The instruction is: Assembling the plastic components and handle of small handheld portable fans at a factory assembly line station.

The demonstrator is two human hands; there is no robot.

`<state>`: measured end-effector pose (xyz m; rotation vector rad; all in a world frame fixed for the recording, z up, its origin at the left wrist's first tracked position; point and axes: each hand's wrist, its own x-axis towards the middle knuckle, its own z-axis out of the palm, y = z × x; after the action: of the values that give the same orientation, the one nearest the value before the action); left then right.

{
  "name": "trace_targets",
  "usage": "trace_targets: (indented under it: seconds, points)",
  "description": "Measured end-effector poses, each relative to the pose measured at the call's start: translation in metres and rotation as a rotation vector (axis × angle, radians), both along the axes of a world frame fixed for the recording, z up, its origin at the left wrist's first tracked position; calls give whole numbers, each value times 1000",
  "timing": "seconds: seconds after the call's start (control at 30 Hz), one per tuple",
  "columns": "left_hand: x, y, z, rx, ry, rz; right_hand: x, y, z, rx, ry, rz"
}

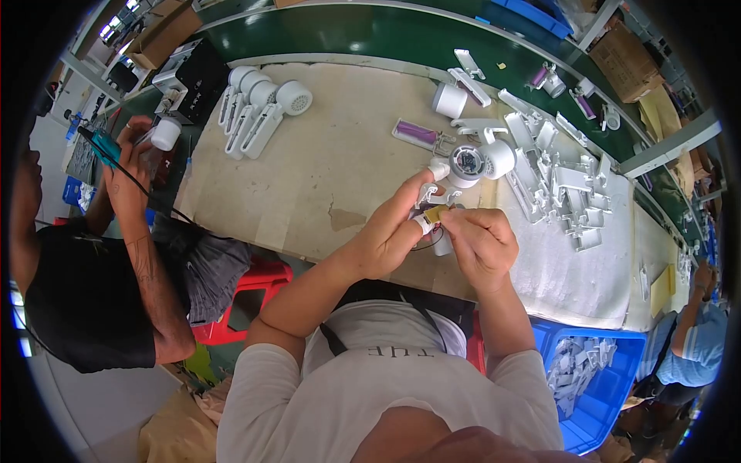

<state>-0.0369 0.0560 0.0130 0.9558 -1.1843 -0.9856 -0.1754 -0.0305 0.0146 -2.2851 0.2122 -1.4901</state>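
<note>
My left hand (390,235) grips a white plastic housing (427,194), with white covers on two of its digits. A small yellow piece (437,214) lies against that housing, and the fingertips of my right hand (485,243) are pinched on it. A thin dark wire hangs below my fingers. Much of the housing is hidden by both hands. Just beyond them sits a round white head (467,163) with its inside showing; I cannot tell whether it joins the held housing. Beside it are another white round head (498,158) and a purple cell in a holder (417,133).
Several white handheld fans (262,127) lie at the far left of the table. A heap of white plastic shells (567,181) covers the right side. A blue bin (629,363) of white parts stands at lower right. On the left, a co-worker's hand (131,158) holds a tool near a white head.
</note>
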Motion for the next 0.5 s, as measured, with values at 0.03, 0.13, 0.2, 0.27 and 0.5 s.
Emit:
trace_targets:
  seconds: [0.03, 0.13, 0.2, 0.27, 0.5]
  points:
    - [0, 0, 0, 6, 3, -11, 0, 0, 0, -2, 3, 9]
    - [-1, 0, 0, 2, 5, -7, 0, -1, 0, 1, -6, 24]
    - [-1, 0, 0, 12, 12, -7, 0, -1, 1, -5, -6, 30]
    - [-1, 0, 0, 22, 19, -7, 0, -1, 3, -10, -7, 37]
    - [2, 1, -4, 17, -7, -15, 0, -2, 3, -19, 27, 41]
